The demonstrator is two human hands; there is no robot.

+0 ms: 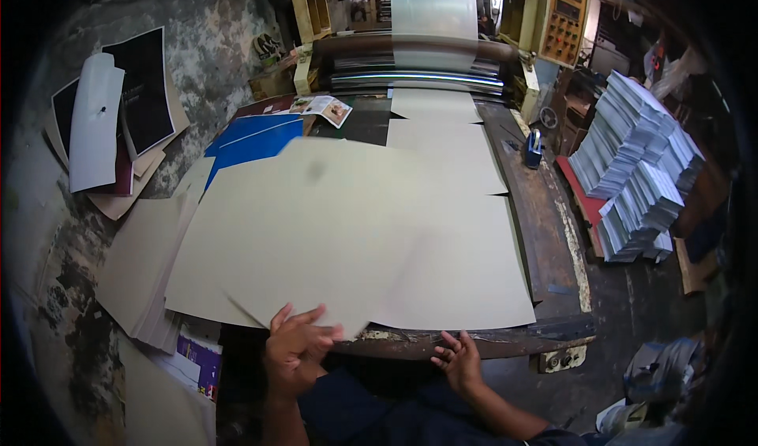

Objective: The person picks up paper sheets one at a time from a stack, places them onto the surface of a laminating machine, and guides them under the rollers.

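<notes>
A large pale grey-beige sheet (292, 225) covers the left and middle of the machine's feed table, its near corner blurred. My left hand (298, 351) is at that sheet's near edge, fingers apart and overlapping the edge in view; I see no grip on it. Another pale sheet (474, 264) lies to the right, partly under the first. Just below its near edge, by the table's front rim (474, 345), my right hand (460, 361) is open with fingers spread. Further pale sheets (433, 106) run in line up to the shiny rollers (418, 79).
A stack of pale sheets (142, 264) leans at the left, near blue sheets (253, 146). Tall piles of white paper (624, 146) stand at the right. A small blue tool (534, 147) sits on the table's right side; a control panel (564, 19) hangs above.
</notes>
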